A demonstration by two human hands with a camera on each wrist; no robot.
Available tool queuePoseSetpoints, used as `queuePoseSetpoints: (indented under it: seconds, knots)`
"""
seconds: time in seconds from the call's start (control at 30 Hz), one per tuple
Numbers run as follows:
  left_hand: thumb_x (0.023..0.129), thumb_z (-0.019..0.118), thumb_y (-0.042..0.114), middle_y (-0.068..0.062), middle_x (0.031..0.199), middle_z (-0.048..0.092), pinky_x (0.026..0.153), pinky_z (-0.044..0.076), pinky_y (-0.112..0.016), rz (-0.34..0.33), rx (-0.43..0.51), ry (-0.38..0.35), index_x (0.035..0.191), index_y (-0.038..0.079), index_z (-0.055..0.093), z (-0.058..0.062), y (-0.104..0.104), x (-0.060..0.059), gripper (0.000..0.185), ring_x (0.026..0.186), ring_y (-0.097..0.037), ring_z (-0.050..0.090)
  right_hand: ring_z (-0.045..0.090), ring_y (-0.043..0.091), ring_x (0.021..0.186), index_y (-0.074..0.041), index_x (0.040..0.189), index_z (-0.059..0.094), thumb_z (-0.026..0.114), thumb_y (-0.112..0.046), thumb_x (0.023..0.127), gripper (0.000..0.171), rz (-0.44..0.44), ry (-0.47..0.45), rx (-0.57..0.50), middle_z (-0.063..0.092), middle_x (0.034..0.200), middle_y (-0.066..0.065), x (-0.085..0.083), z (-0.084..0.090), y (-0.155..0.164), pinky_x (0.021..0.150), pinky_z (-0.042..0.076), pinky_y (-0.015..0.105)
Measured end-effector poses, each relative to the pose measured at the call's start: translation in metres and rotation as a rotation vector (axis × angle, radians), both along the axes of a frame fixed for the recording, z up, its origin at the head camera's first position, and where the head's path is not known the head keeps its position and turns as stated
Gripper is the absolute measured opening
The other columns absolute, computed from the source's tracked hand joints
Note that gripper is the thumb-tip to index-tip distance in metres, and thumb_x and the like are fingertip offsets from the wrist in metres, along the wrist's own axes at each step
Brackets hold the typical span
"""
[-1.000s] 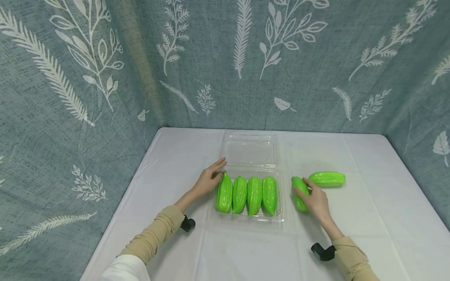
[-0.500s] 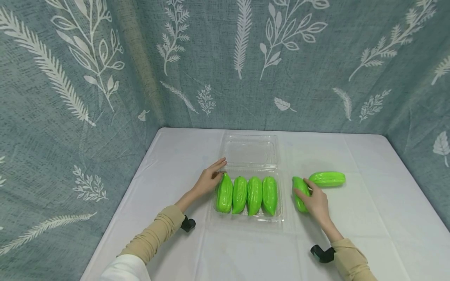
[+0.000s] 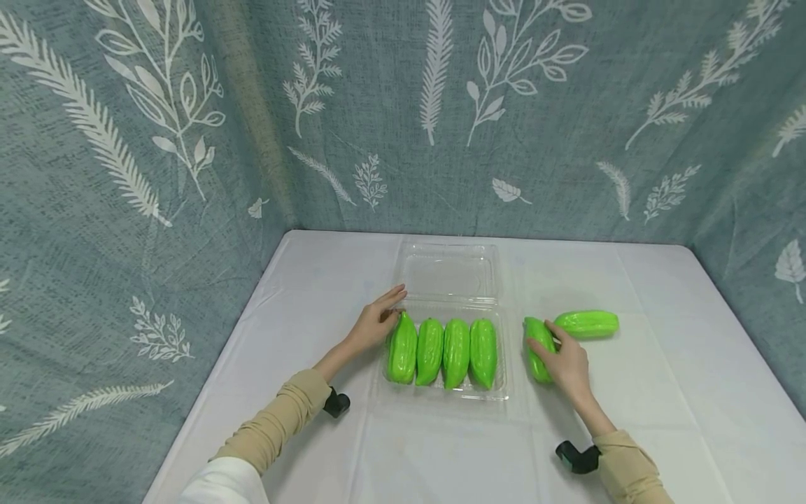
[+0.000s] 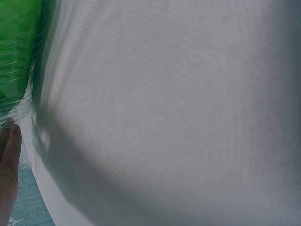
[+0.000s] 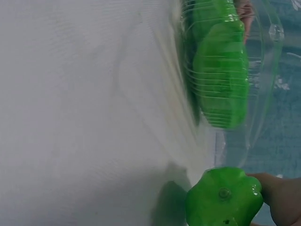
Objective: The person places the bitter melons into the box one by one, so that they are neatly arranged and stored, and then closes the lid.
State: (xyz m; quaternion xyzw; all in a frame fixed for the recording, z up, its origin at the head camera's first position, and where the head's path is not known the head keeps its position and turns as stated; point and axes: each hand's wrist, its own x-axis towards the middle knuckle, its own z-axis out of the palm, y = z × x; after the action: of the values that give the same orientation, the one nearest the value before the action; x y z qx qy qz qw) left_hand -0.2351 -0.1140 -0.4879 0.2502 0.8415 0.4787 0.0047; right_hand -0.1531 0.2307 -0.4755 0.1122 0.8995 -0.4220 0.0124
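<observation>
Barely shifted: R hand (image 3: 569, 364) round green veg (image 3: 541, 369), end scar (image 5: 224, 193) R-wrist cam only; L hand (image 3: 370, 325), straight-fingered, at tub (image 3: 488, 395)

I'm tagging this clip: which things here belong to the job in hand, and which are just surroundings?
Likely the job:
clear container, open
four green gourd-shaped pieces inside
left hand, at the container's left edge
right hand, holding a fifth piece
sixth piece, loose

Surroundings:
white tablecloth
leaf-patterned curtain
black wrist devices
</observation>
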Motion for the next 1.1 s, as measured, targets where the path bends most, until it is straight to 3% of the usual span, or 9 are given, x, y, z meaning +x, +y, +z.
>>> queuePoseSetpoints:
  seconds: [0.33, 0.67, 0.73, 0.97, 1.1]
  knots:
    - [0.094, 0.046, -0.005, -0.019, 0.152, 0.032, 0.101, 0.048, -0.045, -0.001, 0.007, -0.007, 0.138, -0.009, 0.041, -0.002, -0.001, -0.002, 0.044, 0.116, -0.036, 0.059, 0.042, 0.046, 0.129, 0.003, 0.144, 0.033, 0.058, -0.027, 0.094, 0.064, -0.022, 0.032, -0.042, 0.038, 0.143, 0.032, -0.004, 0.016, 0.003, 0.105, 0.043, 0.053]
    - [0.093, 0.046, -0.008, -0.024, 0.15, 0.033, 0.102, 0.046, -0.049, 0.003, 0.029, 0.002, 0.137, -0.01, 0.042, -0.002, -0.001, -0.002, 0.044, 0.116, -0.039, 0.058, 0.043, 0.046, 0.128, 0.003, 0.144, 0.033, 0.057, -0.027, 0.094, 0.064, -0.033, 0.074, -0.061, 0.037, 0.144, 0.031, -0.006, 0.024, 0.005, 0.103, 0.045, 0.052]
    - [0.093, 0.045, -0.009, -0.026, 0.149, 0.032, 0.102, 0.045, -0.05, 0.004, 0.025, 0.0, 0.136, -0.012, 0.041, 0.001, 0.0, 0.0, 0.044, 0.116, -0.041, 0.057, 0.042, 0.046, 0.129, 0.003, 0.145, 0.032, 0.057, -0.027, 0.094, 0.064, -0.036, 0.079, -0.062, 0.036, 0.145, 0.031, -0.007, 0.025, 0.006, 0.103, 0.045, 0.052]
    - [0.092, 0.045, -0.011, -0.03, 0.148, 0.031, 0.102, 0.046, -0.048, -0.022, 0.012, -0.036, 0.134, -0.015, 0.04, 0.031, 0.003, 0.014, 0.043, 0.115, -0.044, 0.056, 0.04, 0.046, 0.13, 0.002, 0.146, 0.03, 0.056, -0.029, 0.095, 0.065, -0.062, 0.086, -0.086, 0.034, 0.147, 0.029, -0.008, 0.032, 0.009, 0.104, 0.045, 0.052]
    - [0.091, 0.045, -0.012, -0.031, 0.147, 0.031, 0.101, 0.047, -0.048, -0.024, 0.008, -0.03, 0.134, -0.016, 0.04, 0.034, 0.004, 0.016, 0.043, 0.115, -0.045, 0.056, 0.041, 0.046, 0.13, 0.002, 0.146, 0.031, 0.056, -0.029, 0.095, 0.065, -0.065, 0.08, -0.088, 0.035, 0.146, 0.03, -0.009, 0.034, 0.009, 0.104, 0.045, 0.052]
